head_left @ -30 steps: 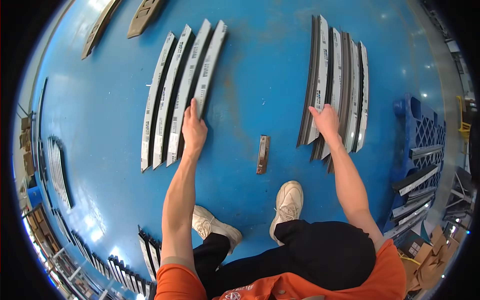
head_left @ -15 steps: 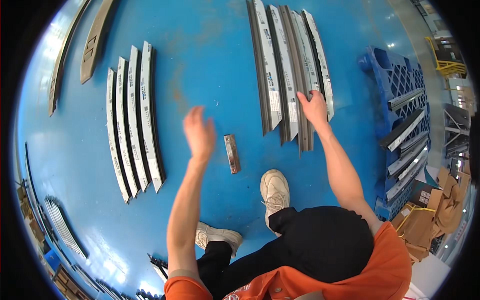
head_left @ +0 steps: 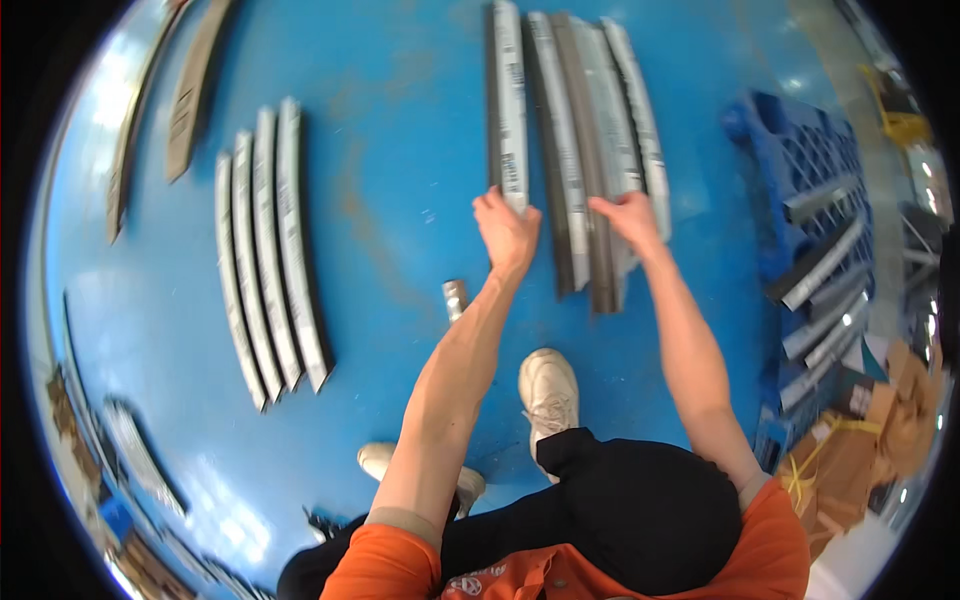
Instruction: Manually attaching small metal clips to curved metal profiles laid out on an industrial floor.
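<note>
My left hand (head_left: 507,230) is closed around the near end of the leftmost long strip (head_left: 511,110) in the right-hand group, a dark profile with a white printed film. That end is hidden under my fingers. Farther right, my right hand (head_left: 630,222) grips across a pale-filmed strip (head_left: 622,110), its thumb reaching over the neighbouring brown strip (head_left: 582,100); the undersides of its fingers are hidden. Between my hands lies another white-filmed strip (head_left: 560,130). Motion blurs the strips. A short metal piece (head_left: 455,298) lies on the floor, partly covered by my left forearm.
A second group of white-filmed strips (head_left: 290,230) lies on the blue floor (head_left: 390,150) at left. Two brown curved parts (head_left: 188,110) lie far left. At right, a blue lattice pallet (head_left: 790,140) carries more strips, with cardboard (head_left: 850,455) nearby. My shoe (head_left: 548,385) stands close by.
My left hand has moved right, from over bare floor to the leftmost strip, and closed on it. That strip's near end has shifted away from me. My right hand stays on the same group.
</note>
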`<state>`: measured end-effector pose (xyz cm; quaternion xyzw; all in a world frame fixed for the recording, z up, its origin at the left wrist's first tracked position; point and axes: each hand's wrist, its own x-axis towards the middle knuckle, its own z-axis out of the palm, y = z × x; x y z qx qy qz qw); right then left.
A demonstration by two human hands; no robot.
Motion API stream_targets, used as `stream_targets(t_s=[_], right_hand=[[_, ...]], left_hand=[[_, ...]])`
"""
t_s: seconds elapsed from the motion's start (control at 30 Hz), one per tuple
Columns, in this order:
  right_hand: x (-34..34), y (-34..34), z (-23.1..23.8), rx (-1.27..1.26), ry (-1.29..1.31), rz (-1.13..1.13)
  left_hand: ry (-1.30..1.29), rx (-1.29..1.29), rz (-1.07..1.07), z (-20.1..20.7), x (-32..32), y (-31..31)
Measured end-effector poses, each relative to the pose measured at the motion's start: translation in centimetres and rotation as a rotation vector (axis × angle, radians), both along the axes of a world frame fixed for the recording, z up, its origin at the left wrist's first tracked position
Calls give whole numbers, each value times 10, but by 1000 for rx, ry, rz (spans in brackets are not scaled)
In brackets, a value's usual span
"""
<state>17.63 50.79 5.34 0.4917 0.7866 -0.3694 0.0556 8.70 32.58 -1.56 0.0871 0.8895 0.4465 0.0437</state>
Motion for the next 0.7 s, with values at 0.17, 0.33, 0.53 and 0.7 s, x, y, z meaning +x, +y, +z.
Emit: stream_targets(t_s=[0.17, 0.33, 0.53, 0.7], right_hand=[[32, 33, -18, 115, 174, 77], [23, 23, -8, 6, 97, 123], [15, 18, 11, -248, 76, 139], [16, 29, 2, -377, 189, 209]], left_hand=[[23, -20, 48, -3, -20, -23], [-30, 22, 177, -6, -54, -68], [-22, -38, 119, -7, -71, -118], [-44, -54, 41, -8, -37, -124]])
